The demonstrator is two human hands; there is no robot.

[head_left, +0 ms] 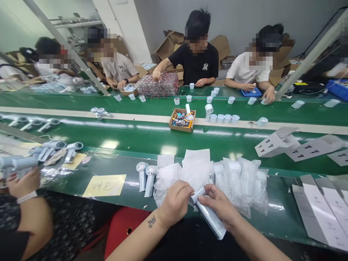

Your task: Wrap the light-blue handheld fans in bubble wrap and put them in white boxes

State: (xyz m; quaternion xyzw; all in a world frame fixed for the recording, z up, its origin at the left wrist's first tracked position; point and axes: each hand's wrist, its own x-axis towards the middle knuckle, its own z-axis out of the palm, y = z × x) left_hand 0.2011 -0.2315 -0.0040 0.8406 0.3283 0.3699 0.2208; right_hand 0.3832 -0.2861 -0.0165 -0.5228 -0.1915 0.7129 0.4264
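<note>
A pale blue handheld fan [210,215] is tilted between my two hands, its head up and its handle pointing down to the right. My right hand [216,201] is wrapped round it just below the head. With bent, pinched fingers, my left hand [178,197] grips the head's left side; what the fingertips cover is hidden. Just beyond my hands lie empty-looking bubble wrap bags [197,165]. Several bagged fans [235,177] are grouped to the right. Two bare fans [145,175] lie left of the bags.
A handwritten yellow paper [104,185] lies left. White boxes [320,206] stand at the right edge. Across the green conveyor belt [130,136] sit a small parts box [181,120] and several white cups [224,118]. Co-workers sit opposite; a neighbour's hand [24,183] holds fans at left.
</note>
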